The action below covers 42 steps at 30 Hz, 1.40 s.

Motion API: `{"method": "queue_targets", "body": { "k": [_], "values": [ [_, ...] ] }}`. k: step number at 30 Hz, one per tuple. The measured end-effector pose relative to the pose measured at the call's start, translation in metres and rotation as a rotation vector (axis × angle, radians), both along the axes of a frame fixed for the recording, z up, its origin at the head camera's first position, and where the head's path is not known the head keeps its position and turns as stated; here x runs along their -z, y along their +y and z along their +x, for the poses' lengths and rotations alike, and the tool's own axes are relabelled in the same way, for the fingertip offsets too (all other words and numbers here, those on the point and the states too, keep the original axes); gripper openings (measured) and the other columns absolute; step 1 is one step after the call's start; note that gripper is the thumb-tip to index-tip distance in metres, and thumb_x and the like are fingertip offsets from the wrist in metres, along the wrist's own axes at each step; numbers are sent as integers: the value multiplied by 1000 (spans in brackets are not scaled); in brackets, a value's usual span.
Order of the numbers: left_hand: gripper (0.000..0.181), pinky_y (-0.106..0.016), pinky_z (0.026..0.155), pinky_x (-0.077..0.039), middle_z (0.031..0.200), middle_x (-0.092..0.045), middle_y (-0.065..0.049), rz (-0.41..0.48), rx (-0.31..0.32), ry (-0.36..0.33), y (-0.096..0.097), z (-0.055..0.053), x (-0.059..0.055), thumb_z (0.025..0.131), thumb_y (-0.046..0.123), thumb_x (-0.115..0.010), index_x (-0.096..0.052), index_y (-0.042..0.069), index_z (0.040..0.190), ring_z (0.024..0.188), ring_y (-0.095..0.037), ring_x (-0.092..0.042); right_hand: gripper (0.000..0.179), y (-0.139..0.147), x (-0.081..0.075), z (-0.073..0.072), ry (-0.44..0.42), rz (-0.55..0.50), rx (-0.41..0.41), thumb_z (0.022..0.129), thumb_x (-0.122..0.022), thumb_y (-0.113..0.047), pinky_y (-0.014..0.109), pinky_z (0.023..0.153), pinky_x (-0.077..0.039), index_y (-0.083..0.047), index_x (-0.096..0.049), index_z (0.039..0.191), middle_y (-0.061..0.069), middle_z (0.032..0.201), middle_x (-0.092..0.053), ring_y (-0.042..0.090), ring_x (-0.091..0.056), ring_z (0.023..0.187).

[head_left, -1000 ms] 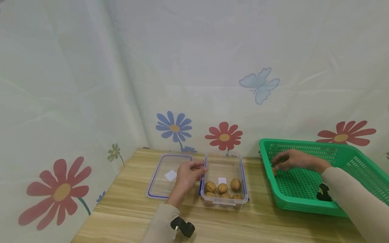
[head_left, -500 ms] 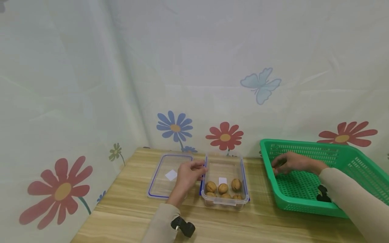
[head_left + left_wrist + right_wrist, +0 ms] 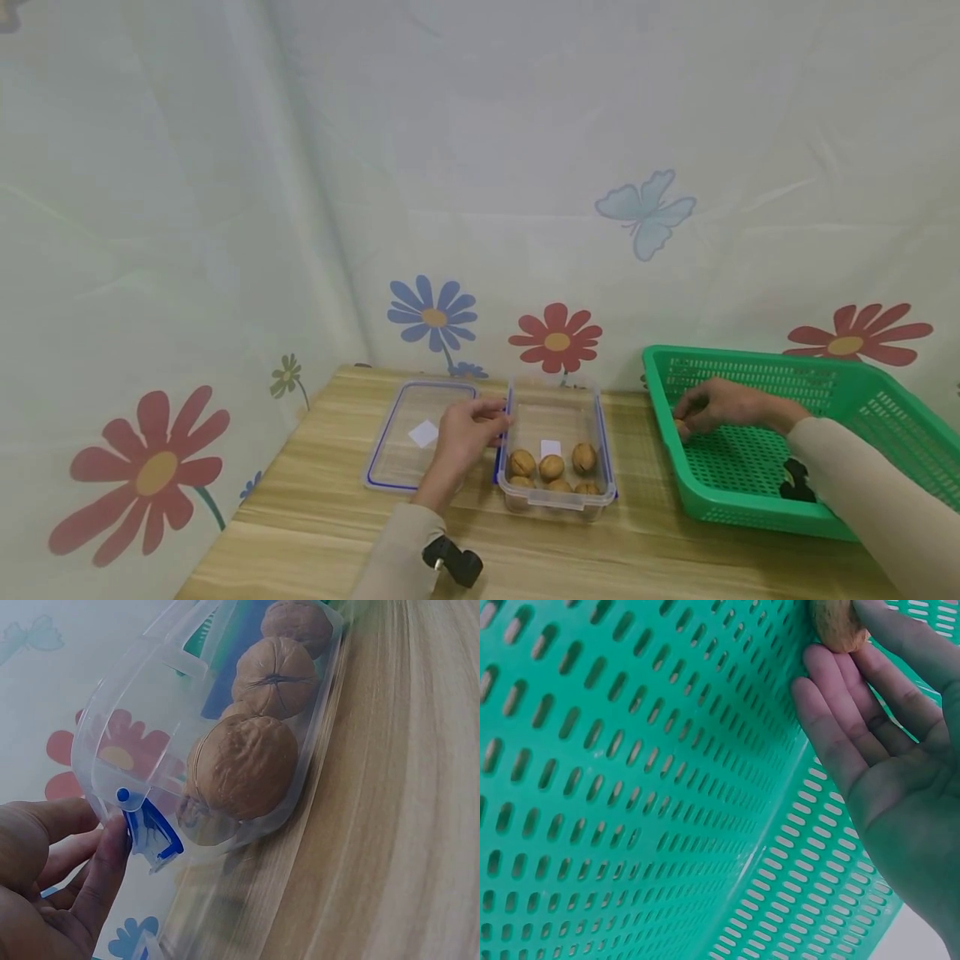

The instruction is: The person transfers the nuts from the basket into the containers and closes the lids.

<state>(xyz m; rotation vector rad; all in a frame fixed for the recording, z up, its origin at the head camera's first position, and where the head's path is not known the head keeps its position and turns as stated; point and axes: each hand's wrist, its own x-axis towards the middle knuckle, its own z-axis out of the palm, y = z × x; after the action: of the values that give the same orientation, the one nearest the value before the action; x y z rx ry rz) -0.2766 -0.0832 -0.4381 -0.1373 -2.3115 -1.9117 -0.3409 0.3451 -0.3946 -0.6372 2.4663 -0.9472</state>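
My left hand (image 3: 463, 437) holds the near-left side of a clear plastic food container (image 3: 551, 417) with blue latches. In the left wrist view, its fingertips pinch the container's rim beside a hanging blue latch (image 3: 150, 831). Several walnuts (image 3: 552, 467) lie in the front part of the container, with a white label behind them. Inside the green basket (image 3: 757, 507), my right hand (image 3: 720, 406) is at the left wall. The right wrist view shows a walnut (image 3: 838, 626) between its thumb and fingers, partly cut off by the frame's top.
The container's clear lid (image 3: 397, 462), with a blue seal and a white label, lies flat on the wooden table (image 3: 300, 517) to the left. A strip of table separates container and basket. Behind stands a pale curtain (image 3: 480, 167) printed with flowers and a butterfly.
My right hand has lowered slightly against the basket's left wall, and its fingers have closed round the walnut there. The left hand keeps its place on the container.
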Motion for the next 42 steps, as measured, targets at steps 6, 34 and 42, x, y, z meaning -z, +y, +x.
{"method": "queue_targets", "body": {
  "k": [6, 34, 42],
  "values": [
    [29, -38, 73, -68, 99, -75, -12, -1, 4, -1, 1, 1, 0, 93, 1, -79, -76, -5, 121, 84, -24, -75, 28, 5, -2, 2, 36, 34, 1, 98, -76, -14, 48, 87, -63, 3, -73, 120, 8, 114, -72, 24, -68, 101],
    [29, -32, 71, -67, 99, -76, -12, -7, -7, 1, 1, 0, -2, 92, 1, -80, -77, -4, 120, 83, -22, -75, 38, -17, -98, 69, 505, 9, 223, 101, -77, -33, 27, 83, -58, -11, -73, 131, 2, 117, -76, 11, -70, 104],
    [28, -31, 71, -67, 97, -75, -11, 4, -6, -3, 2, 1, -1, 93, 0, -79, -77, -4, 120, 83, -22, -75, 33, -45, -101, 95, 601, -125, 227, 100, -79, -22, 17, 81, -57, -8, -73, 129, 6, 115, -76, 4, -72, 99]
  ]
}}
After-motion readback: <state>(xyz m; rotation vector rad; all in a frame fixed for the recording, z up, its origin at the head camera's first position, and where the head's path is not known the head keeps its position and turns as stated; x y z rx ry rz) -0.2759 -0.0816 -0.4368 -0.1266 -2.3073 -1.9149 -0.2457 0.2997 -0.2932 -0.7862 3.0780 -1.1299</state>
